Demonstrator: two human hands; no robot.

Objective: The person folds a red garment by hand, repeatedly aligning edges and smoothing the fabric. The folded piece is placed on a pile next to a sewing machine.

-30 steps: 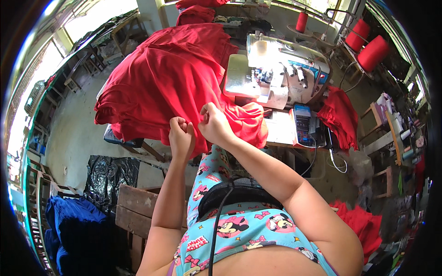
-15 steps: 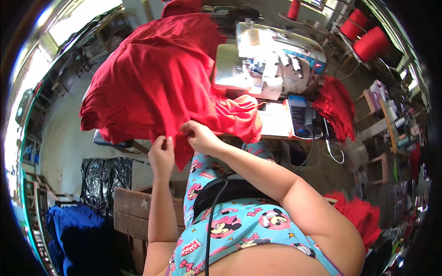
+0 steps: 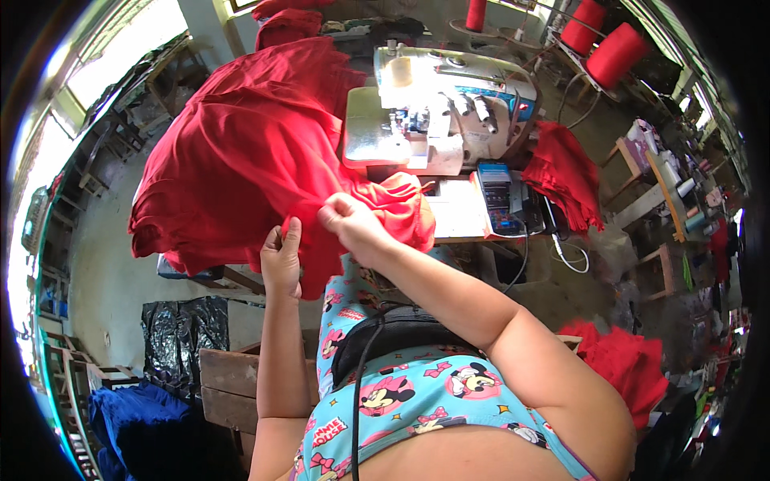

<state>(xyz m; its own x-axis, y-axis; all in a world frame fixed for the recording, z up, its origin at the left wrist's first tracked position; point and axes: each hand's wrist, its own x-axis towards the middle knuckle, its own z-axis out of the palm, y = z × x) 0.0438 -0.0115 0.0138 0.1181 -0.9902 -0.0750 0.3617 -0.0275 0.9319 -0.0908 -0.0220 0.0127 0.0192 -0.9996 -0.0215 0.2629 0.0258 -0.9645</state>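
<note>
The big red cotton cloth [image 3: 257, 160] lies heaped on the worktop left of the grey-white overlock sewing machine [image 3: 441, 104], not yet under its needle, both hands' grip pinching its near hem: left hand [image 3: 281, 260], right hand [image 3: 353, 224]

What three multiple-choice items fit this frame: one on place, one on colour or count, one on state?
1. Where does the sewing machine stand relative to the hands?
A. Beyond them, on the table
B. On the floor at the person's left
C. In the person's lap

2. What colour is the cloth in the hands?
A. Blue
B. Red
C. White

3. How do the hands meet the cloth?
A. Both lie flat and open on it
B. Neither touches it
C. Both grip its edge

Key:
1 A: the machine sits on the table farther from the person than the hands.
2 B: the big bunched cloth is red.
3 C: the left hand and the right hand each close on the cloth's lower edge.
</note>
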